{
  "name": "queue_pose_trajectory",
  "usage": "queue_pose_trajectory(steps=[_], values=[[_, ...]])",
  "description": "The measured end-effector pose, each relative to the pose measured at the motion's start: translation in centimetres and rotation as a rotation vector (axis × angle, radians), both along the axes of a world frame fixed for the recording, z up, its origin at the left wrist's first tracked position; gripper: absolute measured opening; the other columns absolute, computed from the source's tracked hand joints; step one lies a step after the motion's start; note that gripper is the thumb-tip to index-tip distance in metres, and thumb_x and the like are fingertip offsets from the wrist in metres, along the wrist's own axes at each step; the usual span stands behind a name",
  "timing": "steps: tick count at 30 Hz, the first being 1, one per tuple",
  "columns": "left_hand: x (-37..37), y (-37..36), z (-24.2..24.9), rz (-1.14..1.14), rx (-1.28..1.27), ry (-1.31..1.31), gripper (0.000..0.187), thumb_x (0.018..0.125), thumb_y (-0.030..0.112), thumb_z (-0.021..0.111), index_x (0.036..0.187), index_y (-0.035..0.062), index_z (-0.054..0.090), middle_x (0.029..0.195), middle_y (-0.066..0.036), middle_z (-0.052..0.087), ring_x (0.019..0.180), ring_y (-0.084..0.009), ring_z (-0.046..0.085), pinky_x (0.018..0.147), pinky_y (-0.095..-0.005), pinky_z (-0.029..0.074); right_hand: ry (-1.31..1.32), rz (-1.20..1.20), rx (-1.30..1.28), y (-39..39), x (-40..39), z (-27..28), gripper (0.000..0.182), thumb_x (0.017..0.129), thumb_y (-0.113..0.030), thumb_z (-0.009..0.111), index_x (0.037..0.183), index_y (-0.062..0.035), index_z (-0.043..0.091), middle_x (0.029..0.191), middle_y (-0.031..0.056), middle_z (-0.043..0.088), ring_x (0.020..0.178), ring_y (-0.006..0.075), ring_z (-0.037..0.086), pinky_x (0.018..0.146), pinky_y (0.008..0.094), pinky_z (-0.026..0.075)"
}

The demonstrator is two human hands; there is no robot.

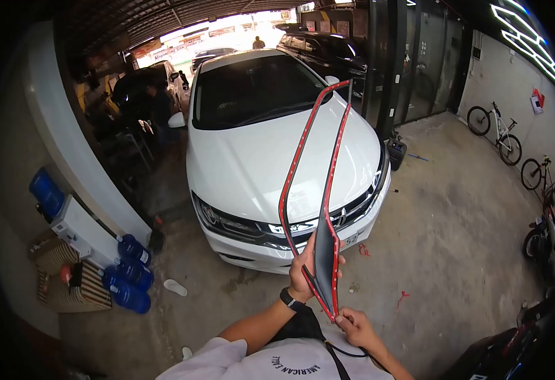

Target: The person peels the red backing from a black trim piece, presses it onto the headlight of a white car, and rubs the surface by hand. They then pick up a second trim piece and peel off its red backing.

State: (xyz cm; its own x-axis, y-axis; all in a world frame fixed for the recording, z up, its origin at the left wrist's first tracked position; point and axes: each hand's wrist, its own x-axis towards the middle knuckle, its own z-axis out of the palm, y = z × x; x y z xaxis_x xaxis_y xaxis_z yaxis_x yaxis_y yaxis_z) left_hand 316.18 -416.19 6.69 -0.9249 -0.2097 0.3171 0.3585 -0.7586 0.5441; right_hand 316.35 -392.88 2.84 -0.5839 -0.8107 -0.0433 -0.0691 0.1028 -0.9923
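Dark car window visors (325,253), edged with red-backed adhesive tape, stretch up from my hands across the view of the car's hood. My left hand (301,276), with a black watch on its wrist, is wrapped round their lower part; some fingertips show past the right edge. At the bottom tip my right hand (358,329) pinches the end of the visors and tape between thumb and finger. Behind them stands a white car (245,164), its front toward me.
Blue water jugs (128,288) and a striped box (90,285) stand at left beside a pillar (94,145). A white slipper (175,287) and red tape scraps (403,296) lie on the floor. Bicycles (498,133) line the right wall. A person (258,43) is far back.
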Motion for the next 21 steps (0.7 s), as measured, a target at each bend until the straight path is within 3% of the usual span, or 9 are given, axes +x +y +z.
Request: queue_pose_trajectory(steps=[7, 10, 12, 13, 15, 16, 18, 20, 21], values=[[0.0, 0.0, 0.0, 0.012, 0.020, -0.015, 0.110, 0.087, 0.066, 0.066, 0.169, 0.0124, 0.016, 0.144, -0.025, 0.052, 0.110, -0.0328, 0.066, 0.079, -0.0425, 0.064, -0.031, 0.043, 0.011, 0.4, -0.2, 0.2, 0.014, 0.106, -0.012, 0.060, 0.096, -0.0019, 0.061, 0.074, -0.0021, 0.051, 0.071, 0.0084, 0.043, 0.064, 0.0281, 0.040], [-0.1, -0.3, -0.7, 0.039, 0.016, -0.036, 0.110, 0.087, 0.065, 0.066, 0.169, 0.0125, 0.016, 0.145, -0.025, 0.052, 0.110, -0.0326, 0.066, 0.079, -0.0425, 0.065, 0.037, 0.070, 0.045, 0.5, -0.3, 1.2, 0.014, 0.107, -0.014, 0.059, 0.100, -0.0013, 0.063, 0.077, 0.0025, 0.059, 0.072, 0.0119, 0.051, 0.068, 0.0310, 0.045], [0.0, -0.5, -1.0, 0.042, 0.011, -0.040, 0.110, 0.087, 0.065, 0.066, 0.169, 0.0125, 0.016, 0.146, -0.025, 0.051, 0.109, -0.0326, 0.066, 0.079, -0.0423, 0.065, 0.074, 0.073, 0.135, 0.2, -0.4, 1.6, 0.013, 0.106, -0.013, 0.059, 0.103, -0.0010, 0.064, 0.082, 0.0085, 0.067, 0.074, 0.0211, 0.060, 0.073, 0.0340, 0.050], [0.0, -0.5, -1.0, 0.049, 0.006, -0.048, 0.110, 0.086, 0.066, 0.066, 0.169, 0.0125, 0.016, 0.145, -0.025, 0.052, 0.109, -0.0326, 0.066, 0.079, -0.0424, 0.065, 0.074, 0.074, 0.135, 0.1, -0.6, 1.7, 0.013, 0.106, -0.013, 0.059, 0.103, -0.0010, 0.064, 0.082, 0.0085, 0.067, 0.074, 0.0211, 0.060, 0.073, 0.0340, 0.050], [-0.1, -0.6, -1.1, 0.057, 0.003, -0.057, 0.111, 0.086, 0.066, 0.067, 0.169, 0.0126, 0.015, 0.145, -0.025, 0.052, 0.109, -0.0327, 0.066, 0.079, -0.0424, 0.065, 0.269, 0.148, 0.177, -0.1, -1.0, 1.7, 0.019, 0.103, -0.010, 0.059, 0.119, -0.0022, 0.065, 0.089, 0.0136, 0.071, 0.078, 0.0313, 0.066, 0.076, 0.0366, 0.052], [-0.1, -0.7, -1.3, 0.060, 0.000, -0.056, 0.111, 0.086, 0.066, 0.067, 0.169, 0.0124, 0.016, 0.144, -0.025, 0.053, 0.108, -0.0324, 0.066, 0.079, -0.0424, 0.065, 0.268, 0.149, 0.179, -0.1, -1.2, 1.6, 0.019, 0.103, -0.010, 0.059, 0.119, -0.0022, 0.065, 0.089, 0.0136, 0.071, 0.078, 0.0313, 0.066, 0.076, 0.0366, 0.052], [0.1, -0.8, -1.7, 0.064, 0.001, -0.059, 0.111, 0.086, 0.066, 0.067, 0.168, 0.0122, 0.016, 0.144, -0.025, 0.053, 0.108, -0.0321, 0.066, 0.078, -0.0424, 0.065, 0.484, -0.023, 0.175, -0.2, -1.4, 2.4, 0.043, 0.097, -0.008, 0.063, 0.140, -0.0068, 0.060, 0.121, 0.0225, 0.069, 0.109, 0.0420, 0.066, 0.091, 0.0484, 0.052], [0.1, -1.1, -1.9, 0.101, 0.008, -0.079, 0.110, 0.086, 0.066, 0.067, 0.168, 0.0117, 0.018, 0.143, -0.024, 0.054, 0.107, -0.0315, 0.067, 0.078, -0.0423, 0.065, 1.086, -0.156, 0.218, -0.9, -3.3, 6.4, 0.066, 0.090, -0.009, 0.068, 0.154, -0.0119, 0.051, 0.154, 0.0287, 0.047, 0.143, 0.0520, 0.043, 0.111, 0.0640, 0.039], [0.1, -1.1, -1.9, 0.103, 0.008, -0.081, 0.109, 0.086, 0.066, 0.066, 0.167, 0.0113, 0.019, 0.143, -0.024, 0.054, 0.107, -0.0311, 0.067, 0.078, -0.0419, 0.065, 1.193, -0.186, 0.234, -1.0, -4.6, 8.3, 0.068, 0.088, -0.011, 0.070, 0.154, -0.0128, 0.052, 0.161, 0.0285, 0.037, 0.149, 0.0548, 0.032, 0.115, 0.0682, 0.029]])
